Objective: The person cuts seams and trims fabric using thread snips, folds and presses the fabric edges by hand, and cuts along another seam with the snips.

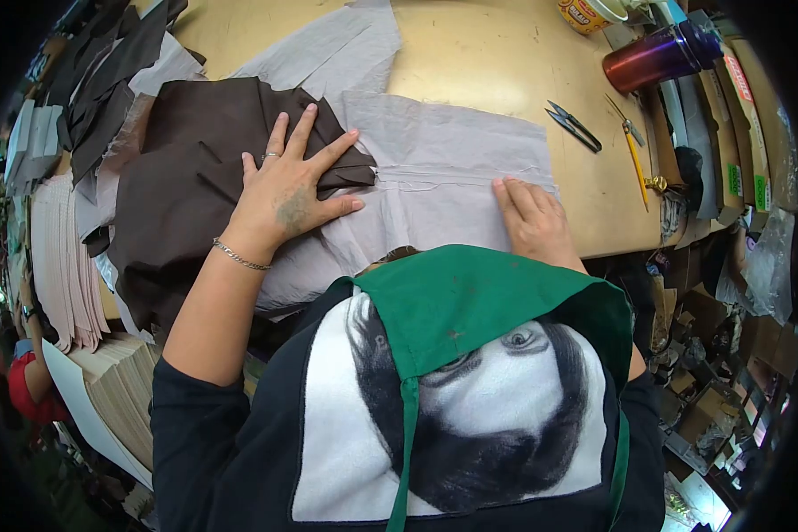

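My left hand [294, 177] lies flat with fingers spread on a dark brown fabric piece [186, 164], its thumb reaching over pale grey fabric [443, 133]. A ring and a chain bracelet [241, 256] are on that arm. The pale fabric extends to the right with a seam running across it. At its right end, my right hand [534, 217] rests palm down, fingertips stretched out side by side on the seam. Where the two fabrics meet, the brown one has folded edges beside my left fingers.
Thread snips [575, 127], a yellow pencil [637, 168] and a thin pointed tool lie right on the table [479, 53]. Behind them are a purple-red bottle [652, 60] and a paper cup [590, 13]. Fabric stacks [62, 257] stand left; boxes [727, 133] line the right.
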Motion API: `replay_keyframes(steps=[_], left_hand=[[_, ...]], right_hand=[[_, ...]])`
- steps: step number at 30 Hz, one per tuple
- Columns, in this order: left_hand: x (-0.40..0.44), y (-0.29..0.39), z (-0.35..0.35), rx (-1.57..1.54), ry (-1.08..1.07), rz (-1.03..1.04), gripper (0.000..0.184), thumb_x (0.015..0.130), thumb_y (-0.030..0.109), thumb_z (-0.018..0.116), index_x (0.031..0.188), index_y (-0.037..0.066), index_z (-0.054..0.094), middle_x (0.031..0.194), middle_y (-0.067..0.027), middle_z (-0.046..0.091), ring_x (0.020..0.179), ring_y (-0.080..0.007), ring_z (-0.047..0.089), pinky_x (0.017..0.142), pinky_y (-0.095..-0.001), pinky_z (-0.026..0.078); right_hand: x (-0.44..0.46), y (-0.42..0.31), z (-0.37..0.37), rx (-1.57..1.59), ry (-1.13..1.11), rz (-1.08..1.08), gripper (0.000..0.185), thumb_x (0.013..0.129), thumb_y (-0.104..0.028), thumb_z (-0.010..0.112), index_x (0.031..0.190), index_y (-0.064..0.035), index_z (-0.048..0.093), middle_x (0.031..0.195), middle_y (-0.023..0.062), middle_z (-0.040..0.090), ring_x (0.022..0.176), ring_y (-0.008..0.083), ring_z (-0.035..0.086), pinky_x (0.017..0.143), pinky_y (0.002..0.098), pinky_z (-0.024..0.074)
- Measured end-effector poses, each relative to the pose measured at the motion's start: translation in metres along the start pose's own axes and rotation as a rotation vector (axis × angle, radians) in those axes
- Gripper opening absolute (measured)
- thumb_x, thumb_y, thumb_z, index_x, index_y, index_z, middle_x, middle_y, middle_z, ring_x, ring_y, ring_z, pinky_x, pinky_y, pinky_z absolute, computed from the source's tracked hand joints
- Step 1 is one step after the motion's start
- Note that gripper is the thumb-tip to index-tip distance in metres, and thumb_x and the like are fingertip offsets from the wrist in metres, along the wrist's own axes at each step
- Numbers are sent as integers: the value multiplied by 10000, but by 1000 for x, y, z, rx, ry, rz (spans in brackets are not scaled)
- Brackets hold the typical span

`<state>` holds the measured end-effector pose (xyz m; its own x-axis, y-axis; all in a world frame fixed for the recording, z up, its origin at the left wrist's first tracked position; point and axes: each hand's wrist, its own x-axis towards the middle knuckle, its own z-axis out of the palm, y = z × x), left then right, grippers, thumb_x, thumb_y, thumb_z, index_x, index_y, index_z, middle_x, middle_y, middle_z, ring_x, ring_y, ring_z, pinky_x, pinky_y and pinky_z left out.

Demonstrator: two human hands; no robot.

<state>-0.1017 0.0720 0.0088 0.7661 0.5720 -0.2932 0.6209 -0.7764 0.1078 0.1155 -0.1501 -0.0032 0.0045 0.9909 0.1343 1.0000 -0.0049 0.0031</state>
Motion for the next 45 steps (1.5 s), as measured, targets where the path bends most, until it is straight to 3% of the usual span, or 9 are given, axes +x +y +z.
replay_keyframes(steps=[8,11,13,19,28,31,35,41,45], left_hand=[[-2,-1,2,-16,20,4,804,682,656,651,1394,434,351,1544,-97,164,1406,-391,146,981,-717,252],[-1,-2,3,-19,13,-2,821,671,640,672,1397,437,346,1548,-97,150,1408,-390,139,983,-724,238],[-1,0,3,-12,19,6,824,669,643,670,1397,434,346,1547,-100,154,1406,-392,143,983,-723,239],[-9,0,8,-17,75,-27,827,668,673,647,1397,405,363,1531,-118,199,1396,-401,173,984,-706,259],[-11,1,8,-61,71,-88,873,639,649,687,1405,385,363,1538,-115,183,1403,-384,168,987,-707,250],[-14,3,7,-55,72,-108,873,640,641,691,1406,381,363,1538,-117,184,1404,-380,168,989,-705,250],[-20,6,11,-47,83,-134,859,655,633,686,1408,372,365,1536,-121,186,1403,-381,170,991,-699,253],[-22,6,11,-38,101,-145,842,670,625,680,1407,364,369,1536,-121,188,1402,-381,173,990,-699,251],[-22,8,11,-34,86,-157,838,668,619,684,1405,370,371,1537,-116,190,1402,-379,175,993,-699,244]], right_hand=[[-7,18,-7,-127,-148,256,343,773,-98,518,1085,25,593,1029,108,577,970,267,552,823,382,455],[33,-2,-2,183,132,-17,290,764,-90,522,1024,7,606,979,96,576,928,259,551,807,377,457],[61,-21,15,399,152,-190,300,753,-101,534,1029,-20,617,983,80,579,929,255,547,799,361,462],[76,-36,46,384,131,-189,378,753,-127,544,1119,-65,617,1017,32,560,922,231,519,741,352,489],[83,-43,35,263,8,-159,450,753,-150,563,1197,-73,571,1037,51,522,928,254,494,742,349,496],[77,-42,51,345,136,-39,389,757,-98,555,1143,-64,591,1032,74,540,928,270,513,748,366,491],[70,-26,57,748,389,56,328,721,10,539,1036,-43,613,1021,86,582,931,268,557,738,381,473],[71,-40,42,320,98,-174,401,740,-81,550,1135,-31,599,1060,81,568,961,231,549,758,349,474],[58,-40,37,183,94,-186,445,762,-202,531,1157,-3,579,1057,56,550,970,209,534,772,339,459]])
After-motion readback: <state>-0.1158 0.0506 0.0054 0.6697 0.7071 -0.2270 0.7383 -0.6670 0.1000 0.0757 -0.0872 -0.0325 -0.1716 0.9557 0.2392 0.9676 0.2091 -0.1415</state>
